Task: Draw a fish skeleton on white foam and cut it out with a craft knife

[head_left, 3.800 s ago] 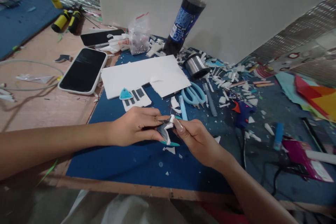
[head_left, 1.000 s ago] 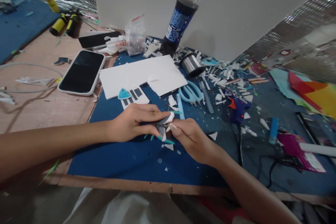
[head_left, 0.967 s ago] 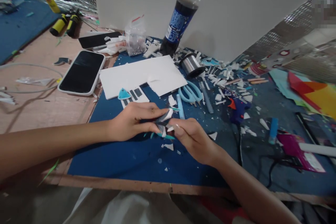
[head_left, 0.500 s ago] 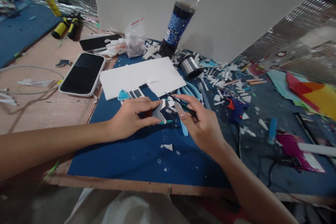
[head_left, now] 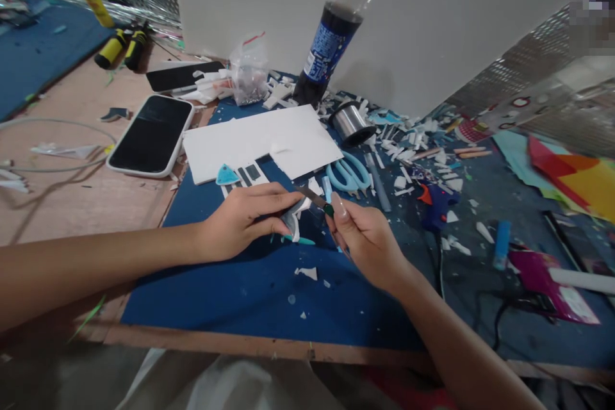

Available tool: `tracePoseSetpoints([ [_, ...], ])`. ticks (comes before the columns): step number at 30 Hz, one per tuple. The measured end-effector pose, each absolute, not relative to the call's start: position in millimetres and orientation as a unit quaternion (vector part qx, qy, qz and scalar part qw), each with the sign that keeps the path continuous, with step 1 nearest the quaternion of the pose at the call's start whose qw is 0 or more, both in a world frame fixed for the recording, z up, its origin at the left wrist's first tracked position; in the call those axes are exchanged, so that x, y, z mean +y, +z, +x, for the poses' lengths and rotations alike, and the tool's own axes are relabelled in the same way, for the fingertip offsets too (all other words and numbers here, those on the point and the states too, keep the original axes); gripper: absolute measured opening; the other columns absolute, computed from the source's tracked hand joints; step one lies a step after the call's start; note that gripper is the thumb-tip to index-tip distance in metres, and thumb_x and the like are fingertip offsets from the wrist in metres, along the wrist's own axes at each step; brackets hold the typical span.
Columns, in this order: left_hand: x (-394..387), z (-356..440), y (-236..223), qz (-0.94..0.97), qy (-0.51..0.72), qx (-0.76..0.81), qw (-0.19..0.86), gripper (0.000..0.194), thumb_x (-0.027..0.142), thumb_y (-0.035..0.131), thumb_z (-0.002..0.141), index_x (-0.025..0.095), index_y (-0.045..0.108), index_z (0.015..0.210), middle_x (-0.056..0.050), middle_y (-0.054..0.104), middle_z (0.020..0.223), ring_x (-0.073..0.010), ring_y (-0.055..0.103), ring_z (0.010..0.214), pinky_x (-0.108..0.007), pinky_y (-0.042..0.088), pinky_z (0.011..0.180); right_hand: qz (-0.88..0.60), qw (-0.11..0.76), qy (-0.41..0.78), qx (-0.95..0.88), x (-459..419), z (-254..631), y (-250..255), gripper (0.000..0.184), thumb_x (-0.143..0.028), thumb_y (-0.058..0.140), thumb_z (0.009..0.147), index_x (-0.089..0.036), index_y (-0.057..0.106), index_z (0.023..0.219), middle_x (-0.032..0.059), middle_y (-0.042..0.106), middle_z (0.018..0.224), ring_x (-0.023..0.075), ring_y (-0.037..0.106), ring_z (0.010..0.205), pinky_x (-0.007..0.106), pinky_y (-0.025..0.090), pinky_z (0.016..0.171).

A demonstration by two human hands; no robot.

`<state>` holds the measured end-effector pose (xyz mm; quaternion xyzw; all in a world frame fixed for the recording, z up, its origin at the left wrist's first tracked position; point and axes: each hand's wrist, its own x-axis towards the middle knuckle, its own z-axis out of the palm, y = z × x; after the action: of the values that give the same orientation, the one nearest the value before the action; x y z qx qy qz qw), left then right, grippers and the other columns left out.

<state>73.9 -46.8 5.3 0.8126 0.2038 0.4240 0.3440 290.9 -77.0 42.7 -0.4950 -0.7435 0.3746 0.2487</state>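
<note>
My left hand [head_left: 240,221] pinches a small grey and white foam piece [head_left: 291,223] with teal edges, held just above the blue cutting mat [head_left: 230,288]. My right hand [head_left: 368,240] is closed round a thin craft knife [head_left: 314,197] with a dark green handle, and its blade tip rests against the top of the foam piece. A few white offcuts [head_left: 307,272] lie on the mat below my hands.
A white foam sheet [head_left: 262,138], light blue scissors [head_left: 350,173], a wire spool [head_left: 350,123] and a cola bottle [head_left: 331,38] lie beyond my hands. A phone [head_left: 151,134] sits at the left. A blue glue gun [head_left: 437,202] and coloured paper [head_left: 576,179] are at the right.
My right hand let go of the foam piece, picked up the craft knife from the mat and brought its blade to the piece. My left hand kept its hold.
</note>
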Motion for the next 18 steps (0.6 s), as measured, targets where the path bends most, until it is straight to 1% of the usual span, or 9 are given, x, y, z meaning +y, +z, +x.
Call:
tracePoseSetpoints([
  [3, -46.5, 74.6, 5.3, 0.809, 0.432, 0.201, 0.345, 0.034, 0.032, 0.05, 0.09, 0.014, 0.056, 0.117, -0.008, 0.062, 0.091, -0.0104, 0.059, 0.075, -0.02, 0.053, 0.067, -0.491, 0.242, 0.355, -0.758, -77.1, 290.4, 42.0, 0.038, -0.037, 0.03, 0.096, -0.019, 0.038, 0.064, -0.0056, 0.037, 0.049, 0.0054, 0.033, 0.042, 0.022, 0.027, 0.045],
  [5, -46.1, 75.2, 5.2, 0.807, 0.436, 0.196, 0.346, 0.033, 0.031, 0.05, 0.09, 0.014, 0.057, 0.116, -0.008, 0.062, 0.089, -0.0104, 0.059, 0.074, -0.02, 0.053, 0.066, -0.492, 0.239, 0.347, -0.761, -77.4, 289.4, 40.8, 0.037, -0.036, 0.03, 0.096, -0.019, 0.038, 0.065, -0.006, 0.035, 0.049, 0.0057, 0.032, 0.041, 0.023, 0.024, 0.044],
  [9, -45.7, 75.6, 3.5, 0.808, 0.44, 0.178, 0.349, 0.03, 0.029, 0.05, 0.09, 0.016, 0.057, 0.116, -0.006, 0.061, 0.085, -0.0095, 0.057, 0.07, -0.02, 0.051, 0.063, -0.483, 0.242, 0.363, -0.759, -78.7, 288.0, 37.0, 0.035, -0.036, 0.029, 0.096, -0.02, 0.037, 0.066, -0.0065, 0.032, 0.048, 0.0062, 0.029, 0.04, 0.024, 0.021, 0.042],
  [12, -45.7, 74.9, 2.4, 0.815, 0.435, 0.169, 0.343, 0.031, 0.03, 0.048, 0.092, 0.017, 0.055, 0.119, -0.006, 0.061, 0.085, -0.0092, 0.055, 0.067, -0.021, 0.05, 0.06, -0.48, 0.236, 0.376, -0.757, -79.8, 288.5, 34.9, 0.035, -0.037, 0.029, 0.096, -0.02, 0.037, 0.067, -0.0065, 0.03, 0.048, 0.0065, 0.027, 0.039, 0.024, 0.02, 0.041],
  [18, -46.1, 73.7, 3.6, 0.834, 0.412, 0.169, 0.325, 0.032, 0.031, 0.046, 0.093, 0.015, 0.053, 0.12, -0.008, 0.062, 0.085, -0.0098, 0.054, 0.066, -0.021, 0.048, 0.058, -0.483, 0.212, 0.392, -0.754, -80.3, 289.1, 32.7, 0.034, -0.039, 0.028, 0.096, -0.02, 0.042, 0.071, -0.0066, 0.029, 0.048, 0.0067, 0.026, 0.04, 0.024, 0.02, 0.041],
])
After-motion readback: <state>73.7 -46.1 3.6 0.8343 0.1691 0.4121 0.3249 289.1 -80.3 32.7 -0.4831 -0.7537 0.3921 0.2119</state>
